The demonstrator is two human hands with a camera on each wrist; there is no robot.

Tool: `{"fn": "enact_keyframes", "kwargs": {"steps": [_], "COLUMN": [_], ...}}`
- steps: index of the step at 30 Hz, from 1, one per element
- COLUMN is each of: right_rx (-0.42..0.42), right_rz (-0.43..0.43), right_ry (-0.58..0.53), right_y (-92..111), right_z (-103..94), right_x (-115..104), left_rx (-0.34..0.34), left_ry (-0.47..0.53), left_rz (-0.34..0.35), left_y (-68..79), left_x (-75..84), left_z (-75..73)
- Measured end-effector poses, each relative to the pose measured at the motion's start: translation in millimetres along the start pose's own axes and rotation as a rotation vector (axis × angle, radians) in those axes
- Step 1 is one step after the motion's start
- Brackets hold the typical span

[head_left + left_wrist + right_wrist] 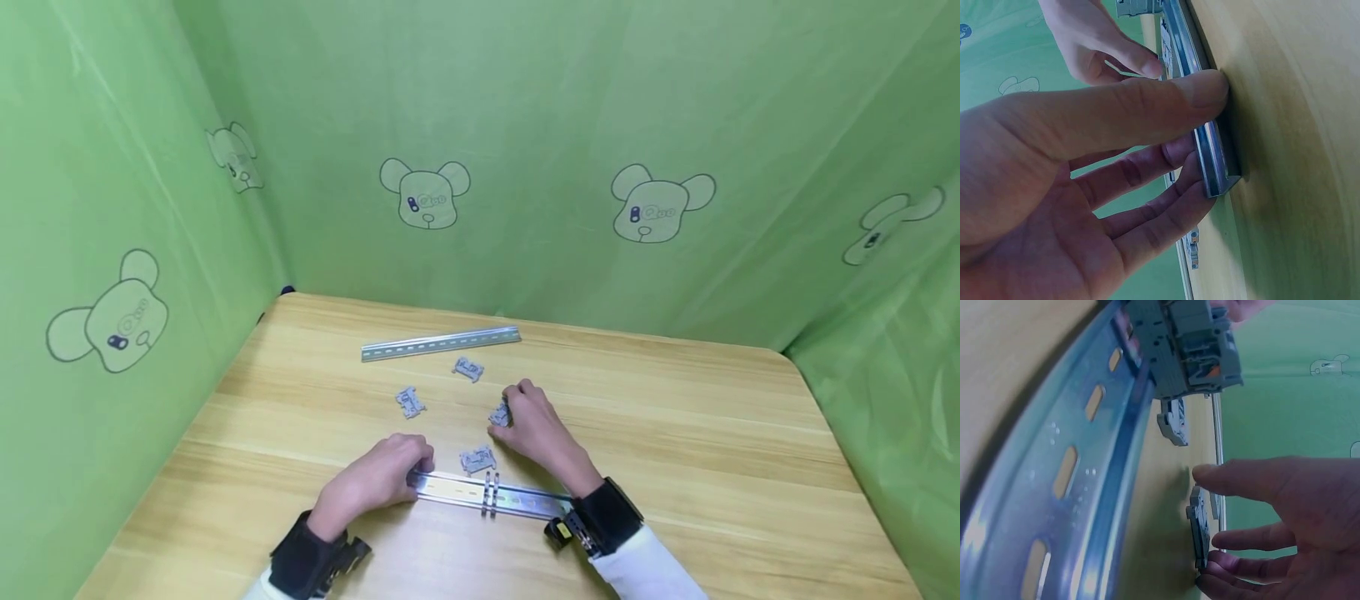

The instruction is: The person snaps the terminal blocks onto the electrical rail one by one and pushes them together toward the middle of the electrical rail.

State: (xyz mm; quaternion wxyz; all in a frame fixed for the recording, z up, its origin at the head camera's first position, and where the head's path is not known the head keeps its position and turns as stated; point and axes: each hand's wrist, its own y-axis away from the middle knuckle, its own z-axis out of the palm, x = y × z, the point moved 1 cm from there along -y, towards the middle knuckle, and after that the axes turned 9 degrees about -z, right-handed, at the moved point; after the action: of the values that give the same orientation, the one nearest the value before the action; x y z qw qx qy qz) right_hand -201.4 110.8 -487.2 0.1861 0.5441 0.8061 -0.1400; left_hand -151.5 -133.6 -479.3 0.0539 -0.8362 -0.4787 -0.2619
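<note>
My left hand (pixel 382 472) grips the left end of a slotted metal DIN rail (pixel 450 490), thumb (pixel 1204 90) on the near edge and fingers on the far one. Two grey terminal blocks (pixel 490 494) stand upright side by side on the rail near its middle. Beyond the rail, my right hand (pixel 536 425) has its thumb and fingertips at opposite ends of a loose grey terminal block (pixel 1199 528), which lies flat, close against the tabletop. Another loose terminal block (pixel 478 459) lies just behind the rail, between the hands.
Two more loose terminal blocks, one at left (pixel 410 402) and one farther back (pixel 468 368), lie on the wooden table (pixel 675 417). A second DIN rail (pixel 441 343) rests near the back edge. Green curtains (pixel 525 100) enclose the back and sides.
</note>
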Motion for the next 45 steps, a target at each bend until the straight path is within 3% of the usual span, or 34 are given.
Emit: {"fn": "enact_keyframes", "kwargs": {"steps": [8,14,22,31,36,45], "right_rx": [0.001,0.047,0.155,0.277,0.289,0.254], "right_rz": [0.009,0.003,-0.094,-0.280,-0.366,-0.422], "right_ry": [-0.009,-0.080,-0.178,-0.281,-0.414,-0.549], "right_y": [-4.5,7.8,43.8,87.4,110.7,146.6], "right_z": [0.9,-7.9,-30.0,-47.0,-46.6,-42.4], "right_x": [1.7,9.4,24.9,56.7,70.6,90.8], "left_rx": [0.015,0.006,0.006,0.003,0.006,0.002], "left_ry": [-0.021,-0.027,-0.022,0.001,-0.003,0.015], "left_rz": [0.024,0.020,0.020,0.018,0.021,0.025], "left_y": [-2.5,-3.0,-1.5,0.4,0.5,-0.5], "left_x": [-2.2,-0.3,-1.3,-2.0,-2.2,-2.4], "left_z": [4.8,5.3,5.8,4.2,3.2,3.1]}}
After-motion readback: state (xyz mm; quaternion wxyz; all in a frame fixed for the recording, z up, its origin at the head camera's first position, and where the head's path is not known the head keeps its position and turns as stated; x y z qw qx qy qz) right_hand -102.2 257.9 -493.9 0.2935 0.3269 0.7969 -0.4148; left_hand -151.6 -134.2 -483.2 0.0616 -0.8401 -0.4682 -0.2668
